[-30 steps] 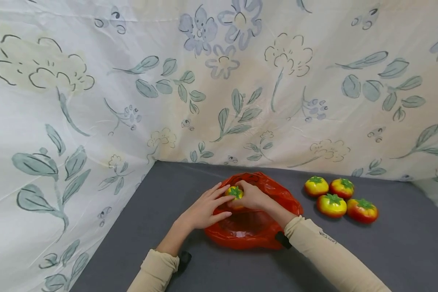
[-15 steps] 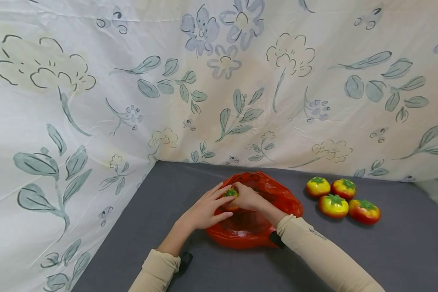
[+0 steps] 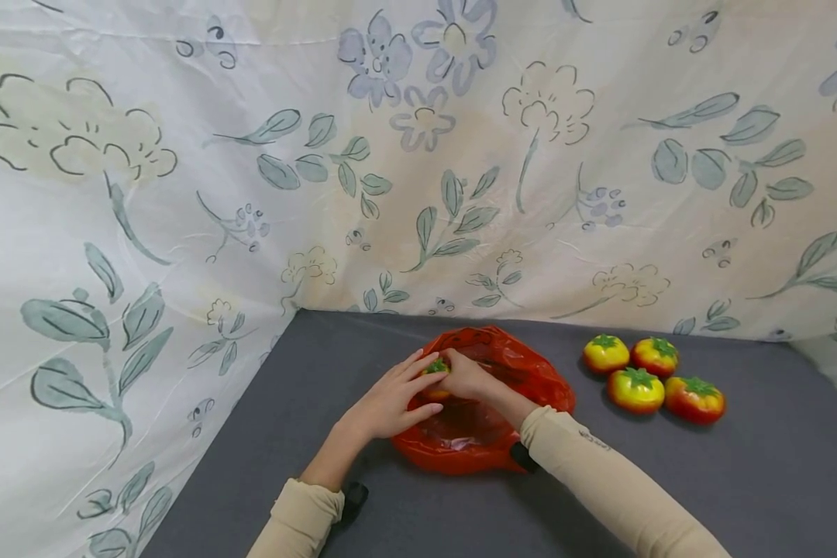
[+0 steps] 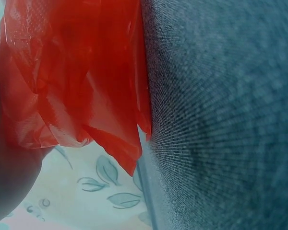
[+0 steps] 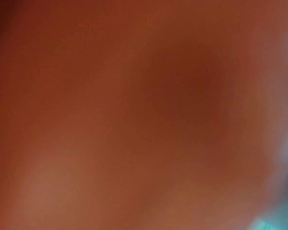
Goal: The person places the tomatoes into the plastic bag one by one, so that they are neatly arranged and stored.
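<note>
A red plastic bag [image 3: 460, 461] lies with its mouth open on the dark table; its crinkled wall fills much of the left wrist view. My left hand [image 3: 389, 399] reaches over the bag's left rim, its fingers spread and fairly straight, touching the plastic. Inside the mouth, my right hand [image 3: 466, 376] holds a yellow-and-red toy tomato [image 3: 437, 366] with a green leafy top, close against the left fingers. The hands partly cover this tomato. The right wrist view is a reddish-brown blur that shows no detail.
Several more toy tomatoes [image 3: 635, 390] sit in a cluster on the grey tabletop [image 3: 321, 356], right of the bag. A floral cloth [image 3: 418, 194] hangs behind the table and along its left side.
My right hand has moved slightly left and deeper into the bag with the tomato, which now shows less. The left hand has stayed nearly still.
</note>
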Tool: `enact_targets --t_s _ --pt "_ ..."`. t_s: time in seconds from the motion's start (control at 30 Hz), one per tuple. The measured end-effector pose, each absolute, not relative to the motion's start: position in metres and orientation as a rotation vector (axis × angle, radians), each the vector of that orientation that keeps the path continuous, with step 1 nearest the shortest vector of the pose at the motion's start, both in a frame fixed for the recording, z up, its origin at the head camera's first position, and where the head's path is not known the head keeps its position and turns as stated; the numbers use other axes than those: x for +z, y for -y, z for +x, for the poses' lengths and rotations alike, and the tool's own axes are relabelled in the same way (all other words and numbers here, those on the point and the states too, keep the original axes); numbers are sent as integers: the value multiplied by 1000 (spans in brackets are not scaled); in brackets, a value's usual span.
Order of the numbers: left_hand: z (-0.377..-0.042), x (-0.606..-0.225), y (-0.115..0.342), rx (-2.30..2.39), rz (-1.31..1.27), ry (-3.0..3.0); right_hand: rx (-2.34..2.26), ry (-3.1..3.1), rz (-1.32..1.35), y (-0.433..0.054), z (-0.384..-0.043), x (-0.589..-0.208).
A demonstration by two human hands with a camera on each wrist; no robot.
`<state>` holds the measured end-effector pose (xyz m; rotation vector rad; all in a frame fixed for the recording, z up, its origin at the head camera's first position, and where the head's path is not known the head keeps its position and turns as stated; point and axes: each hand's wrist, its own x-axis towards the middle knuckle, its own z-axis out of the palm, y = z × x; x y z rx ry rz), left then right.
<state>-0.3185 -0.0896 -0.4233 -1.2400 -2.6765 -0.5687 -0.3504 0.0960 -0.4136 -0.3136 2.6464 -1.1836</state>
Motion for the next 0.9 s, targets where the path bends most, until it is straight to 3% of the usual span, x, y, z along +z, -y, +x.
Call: enact_targets --t_s 0.63,0.9 --pt "-317 -425 82 -490 -980 2689 -1189 -2647 -186 -102 -344 -417" --pt "-321 -427 81 -563 -989 2708 -1119 -2707 -143 -102 -340 -413"
